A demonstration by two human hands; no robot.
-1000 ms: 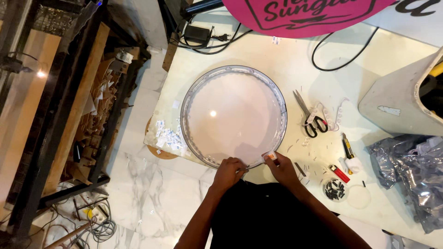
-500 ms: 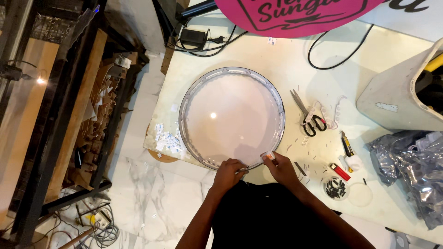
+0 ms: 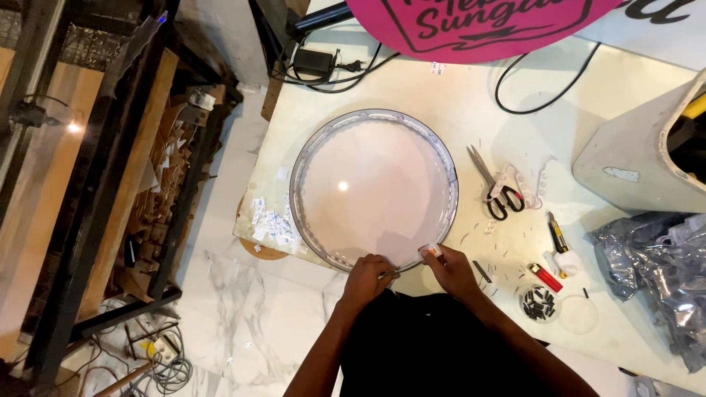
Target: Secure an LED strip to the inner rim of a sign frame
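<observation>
A large round shallow tray with a silvery rim and a pale pinkish face lies flat on the cream table. Both my hands work at its near rim. My left hand has its fingers closed on a thin dark strip at the rim's edge. My right hand pinches a small white piece against the rim, a little to the right. My dark clothing fills the bottom of the view.
Black-handled scissors, a yellow cutter, a red lighter and a small cup of dark bits lie to the right. A grey bin, crumpled silver bags, a pink sign and black cables surround them. White scraps sit at left.
Both hands stay at the tray's near rim with only small finger shifts. The view has drifted slightly.
</observation>
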